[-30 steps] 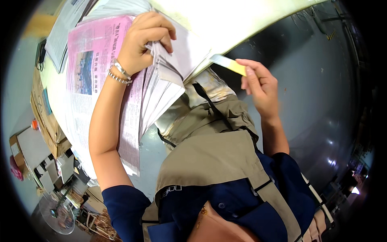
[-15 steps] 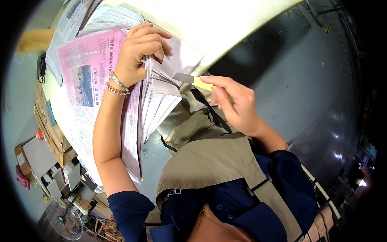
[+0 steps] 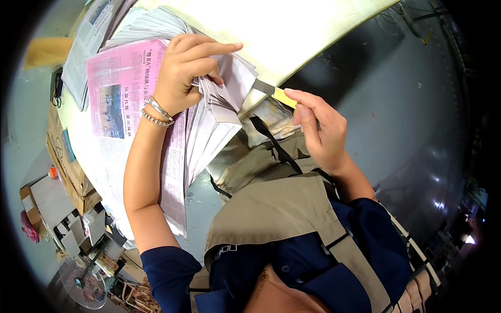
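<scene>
My left hand (image 3: 188, 70) lies over a thick bundle of folded white paper sheets (image 3: 215, 128) near the table's edge. Its thumb and curled fingers grip the upper sheets, while one finger stretches out to the right. Beneath the wrist is a pink and white newspaper (image 3: 138, 73) that hangs over the table edge toward me. My right hand (image 3: 324, 128) pinches the yellow handle of a flat-bladed knife (image 3: 285, 97). The knife's grey blade points left, its tip at or just beside the outer edge of the sheets; contact cannot be made out.
The pale tabletop (image 3: 271, 31) stretches away at the top, with a fanned paper stack (image 3: 151, 26) and more newspapers (image 3: 83, 68) at the far left. Cardboard boxes (image 3: 68, 156) and a fan (image 3: 81, 281) stand to the left. Grey floor (image 3: 396, 120) lies to the right.
The knife has moved right and slightly up, from between the folded sheets to their outer edge. One left finger has straightened outward, and the left hand has shifted slightly right.
</scene>
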`<control>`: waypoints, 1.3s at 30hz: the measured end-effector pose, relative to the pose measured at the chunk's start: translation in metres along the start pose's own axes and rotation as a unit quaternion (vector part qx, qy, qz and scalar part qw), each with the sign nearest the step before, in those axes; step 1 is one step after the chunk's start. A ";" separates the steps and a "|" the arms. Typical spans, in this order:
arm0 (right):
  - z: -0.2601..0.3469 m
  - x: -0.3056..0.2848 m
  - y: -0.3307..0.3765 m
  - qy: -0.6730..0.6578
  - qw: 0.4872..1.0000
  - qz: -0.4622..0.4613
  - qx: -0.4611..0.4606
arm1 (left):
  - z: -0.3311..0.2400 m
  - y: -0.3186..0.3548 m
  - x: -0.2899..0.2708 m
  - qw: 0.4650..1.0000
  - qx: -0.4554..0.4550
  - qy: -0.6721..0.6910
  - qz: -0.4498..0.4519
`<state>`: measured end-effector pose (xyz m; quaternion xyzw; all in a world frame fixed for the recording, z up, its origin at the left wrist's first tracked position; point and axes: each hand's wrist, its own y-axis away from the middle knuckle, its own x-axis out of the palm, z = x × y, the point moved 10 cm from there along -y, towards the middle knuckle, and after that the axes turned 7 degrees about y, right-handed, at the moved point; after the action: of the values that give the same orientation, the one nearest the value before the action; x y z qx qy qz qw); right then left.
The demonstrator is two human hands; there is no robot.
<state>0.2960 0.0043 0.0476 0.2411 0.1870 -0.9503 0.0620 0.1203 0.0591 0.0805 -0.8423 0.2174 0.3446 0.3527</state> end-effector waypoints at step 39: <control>-0.059 0.048 -0.105 -0.086 0.908 0.392 0.124 | 0.006 0.003 0.013 0.999 -0.002 -0.012 0.033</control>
<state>0.2575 0.1227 0.0108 0.2180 -0.0476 -0.8821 0.4148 0.1248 0.0600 0.0661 -0.8314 0.2399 0.3667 0.3417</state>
